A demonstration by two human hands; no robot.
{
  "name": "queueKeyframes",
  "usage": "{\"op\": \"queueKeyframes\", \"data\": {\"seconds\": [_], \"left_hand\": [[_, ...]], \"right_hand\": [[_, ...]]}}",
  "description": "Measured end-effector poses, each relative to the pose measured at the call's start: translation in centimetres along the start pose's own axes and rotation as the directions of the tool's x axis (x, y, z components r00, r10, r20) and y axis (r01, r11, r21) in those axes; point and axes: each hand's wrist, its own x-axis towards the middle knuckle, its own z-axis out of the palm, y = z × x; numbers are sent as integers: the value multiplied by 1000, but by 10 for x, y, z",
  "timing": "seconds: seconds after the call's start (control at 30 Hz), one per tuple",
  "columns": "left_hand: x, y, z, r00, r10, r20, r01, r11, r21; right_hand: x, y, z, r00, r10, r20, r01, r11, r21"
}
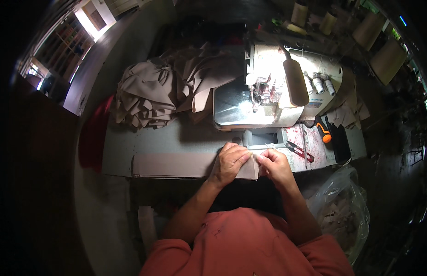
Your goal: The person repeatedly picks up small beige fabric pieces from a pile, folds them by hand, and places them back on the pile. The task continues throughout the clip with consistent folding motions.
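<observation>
A long strip of beige fabric (176, 164), its layers showing along the near edge, lies at the front edge of the sewing table. My left hand (233, 161) is closed on this fabric near its right end, thumb and fingers pinching the upper corner. Just beside it, my right hand (273, 163) pinches at the same corner with thumb and forefinger. Straight ahead stands a lit overlock sewing machine (268, 92) with a shiny metal plate (232, 103). Whether a loose thread lies between my fingertips is too small to tell.
A heap of beige fabric pieces (149, 92) lies left of the machine. Red-handled thread snips (300, 151), an orange-and-black cutter (324, 133) and a dark phone-like slab (338, 140) are at the right. A clear plastic bag of scraps (344, 211) hangs below. Thread cones (328, 23) stand behind.
</observation>
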Motion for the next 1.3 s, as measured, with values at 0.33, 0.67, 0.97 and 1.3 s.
{"op": "queueKeyframes", "data": {"seconds": [0.33,0.67,0.97,1.3], "left_hand": [[-18,39,-21,941,-75,-330,151,966,211],[-91,-13,-159,269,-857,-440,-354,337,-872],[-50,40,-78,929,-132,-347,269,883,385],[-7,77,-38,985,-58,165,4,950,311]], "right_hand": [[0,-24,27,966,-192,170,219,964,-152],[-25,-53,35,987,-75,146,22,942,334],[-15,-52,53,968,-69,242,-21,936,351],[-31,-49,29,979,-126,159,89,971,223]]}}
